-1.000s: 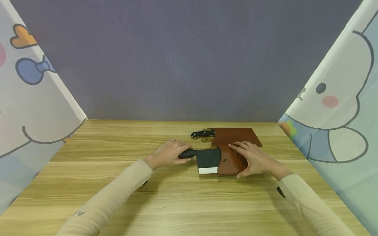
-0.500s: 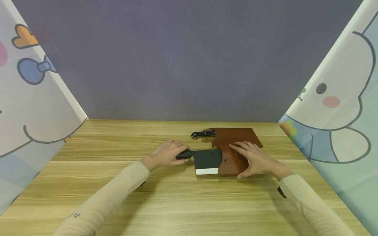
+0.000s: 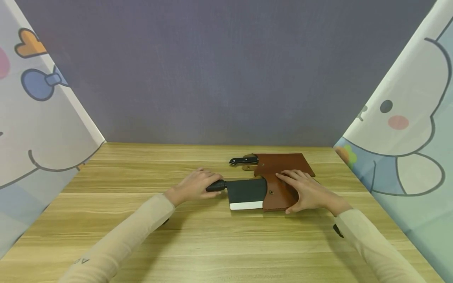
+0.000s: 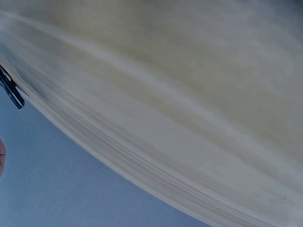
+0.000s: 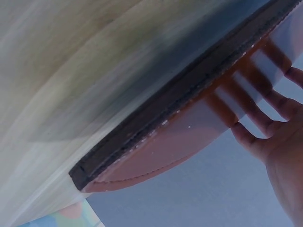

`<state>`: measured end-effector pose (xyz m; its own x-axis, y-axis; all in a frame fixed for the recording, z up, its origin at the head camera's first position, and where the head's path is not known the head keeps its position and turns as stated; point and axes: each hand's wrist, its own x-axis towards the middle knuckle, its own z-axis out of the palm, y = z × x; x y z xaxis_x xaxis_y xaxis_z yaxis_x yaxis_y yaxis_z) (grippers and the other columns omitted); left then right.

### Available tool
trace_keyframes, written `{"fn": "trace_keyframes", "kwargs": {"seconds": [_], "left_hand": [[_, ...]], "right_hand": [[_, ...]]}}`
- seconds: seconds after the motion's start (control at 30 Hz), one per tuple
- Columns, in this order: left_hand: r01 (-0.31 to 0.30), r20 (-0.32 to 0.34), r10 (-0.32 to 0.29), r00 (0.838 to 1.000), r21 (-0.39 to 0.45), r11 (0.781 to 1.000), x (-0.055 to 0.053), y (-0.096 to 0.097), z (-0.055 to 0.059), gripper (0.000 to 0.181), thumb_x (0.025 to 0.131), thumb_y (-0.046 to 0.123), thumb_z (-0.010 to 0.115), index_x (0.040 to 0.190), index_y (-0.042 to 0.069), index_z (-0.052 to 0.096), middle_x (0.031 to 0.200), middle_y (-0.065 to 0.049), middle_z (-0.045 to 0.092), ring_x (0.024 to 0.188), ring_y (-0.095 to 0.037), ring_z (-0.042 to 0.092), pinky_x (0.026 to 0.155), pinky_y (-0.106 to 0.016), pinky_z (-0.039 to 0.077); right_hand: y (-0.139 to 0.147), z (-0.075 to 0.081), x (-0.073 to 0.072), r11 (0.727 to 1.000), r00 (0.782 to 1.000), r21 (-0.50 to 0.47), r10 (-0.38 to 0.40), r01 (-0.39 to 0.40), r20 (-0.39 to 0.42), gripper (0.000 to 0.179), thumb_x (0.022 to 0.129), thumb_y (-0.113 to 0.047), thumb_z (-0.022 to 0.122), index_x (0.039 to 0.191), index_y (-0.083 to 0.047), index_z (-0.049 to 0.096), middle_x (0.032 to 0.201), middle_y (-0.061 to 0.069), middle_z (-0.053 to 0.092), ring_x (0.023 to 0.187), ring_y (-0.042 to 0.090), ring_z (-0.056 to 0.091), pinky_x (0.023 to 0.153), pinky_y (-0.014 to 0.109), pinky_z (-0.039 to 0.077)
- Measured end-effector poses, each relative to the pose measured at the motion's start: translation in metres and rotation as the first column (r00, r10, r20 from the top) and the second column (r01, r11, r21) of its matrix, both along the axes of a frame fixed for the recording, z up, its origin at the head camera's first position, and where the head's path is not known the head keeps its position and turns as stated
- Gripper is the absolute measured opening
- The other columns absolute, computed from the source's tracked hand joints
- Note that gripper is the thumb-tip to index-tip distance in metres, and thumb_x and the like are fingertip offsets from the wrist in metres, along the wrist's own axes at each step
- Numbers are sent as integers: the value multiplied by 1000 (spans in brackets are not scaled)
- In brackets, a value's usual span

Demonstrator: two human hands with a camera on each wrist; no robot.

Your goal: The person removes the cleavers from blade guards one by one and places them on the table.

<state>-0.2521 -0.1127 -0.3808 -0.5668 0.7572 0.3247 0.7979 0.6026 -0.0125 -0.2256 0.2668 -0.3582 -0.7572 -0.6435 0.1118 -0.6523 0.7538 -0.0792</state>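
Note:
In the head view my left hand [image 3: 196, 185] grips the black handle [image 3: 216, 186] of a cleaver, whose dark blade [image 3: 245, 191] has a pale cutting edge facing me. The blade's right end is hidden inside a brown leather sheath [image 3: 277, 192] with a metal snap. My right hand [image 3: 308, 190] rests over this sheath, thumb at its near edge and fingers spread across the top. In the right wrist view the fingertips [image 5: 235, 122] touch the glossy leather [image 5: 161, 146]. The left wrist view shows only a bit of my left hand [image 4: 2, 158] at its edge.
Behind the cleaver lies a second brown sheath [image 3: 283, 162], with a riveted black knife handle [image 3: 244, 160] sticking out to the left. Both are on a wooden table [image 3: 226, 247]. A grey back wall [image 3: 219, 70] and printed side panels [image 3: 400, 98] enclose it.
My left hand has moved left with the cleaver, and more of its blade shows outside the sheath. My right hand and the sheath stay almost where they were.

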Motion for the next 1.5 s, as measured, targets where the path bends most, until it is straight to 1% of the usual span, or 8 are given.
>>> {"fn": "trace_keyframes", "kwargs": {"seconds": [0.23,0.33,0.47,0.7,0.9,1.1,1.3,1.5], "left_hand": [[5,-25,-5,1000,15,1000,0,-5,-2,42,84,39,61,117,14,56,103,-2,68,92,-19,63,85,-41,47],[7,-43,-6,999,15,1000,-1,-8,-3,41,83,39,61,116,15,57,101,-2,68,90,-18,64,84,-41,47],[6,-39,-5,999,13,1000,0,-12,-2,41,83,40,61,116,14,57,100,-2,68,89,-18,64,85,-44,47],[-17,-9,17,1000,7,1000,2,-19,-2,41,84,39,61,117,14,56,106,-4,67,96,-21,63,91,-50,44],[-12,-29,12,1000,3,1000,2,-24,-3,43,84,40,61,117,13,56,103,-3,67,93,-20,63,90,-51,45],[-10,-37,10,999,6,1000,4,-28,-3,43,84,40,61,117,13,57,104,-4,67,95,-22,63,91,-55,43],[-11,-38,11,999,10,1000,6,-33,-1,44,83,40,62,117,12,57,106,-5,67,97,-23,63,91,-53,44],[-11,-47,12,999,13,1000,7,-37,-2,44,82,38,65,116,12,57,106,-5,67,97,-24,63,90,-52,44]], "right_hand": [[3,-3,-2,1000,999,2,18,-18,-36,110,53,-61,78,141,-11,35,139,18,38,121,38,37,91,61,34],[3,-2,-1,1000,1000,2,8,-8,-22,110,53,-60,79,141,-12,34,139,17,38,123,38,36,92,61,34],[5,-1,0,1000,1000,9,-12,12,2,110,54,-58,79,142,-12,33,140,17,37,124,37,35,93,60,33],[11,-2,-1,1000,999,11,-29,29,16,111,53,-60,78,142,-13,32,141,16,36,126,36,33,96,60,30],[12,-2,-1,1000,1000,4,-19,19,11,110,53,-60,79,142,-12,33,140,16,37,125,37,33,95,61,30],[13,-3,-2,1000,1000,9,-18,18,8,111,53,-59,79,142,-12,33,140,18,37,125,37,34,95,61,30],[16,-3,-1,1000,1000,8,-20,20,-1,111,53,-59,79,142,-12,34,139,18,37,125,37,34,95,61,31],[17,-4,-1,1000,1000,12,-14,14,-11,111,52,-59,79,141,-10,34,138,18,38,124,37,34,95,61,31]]}}
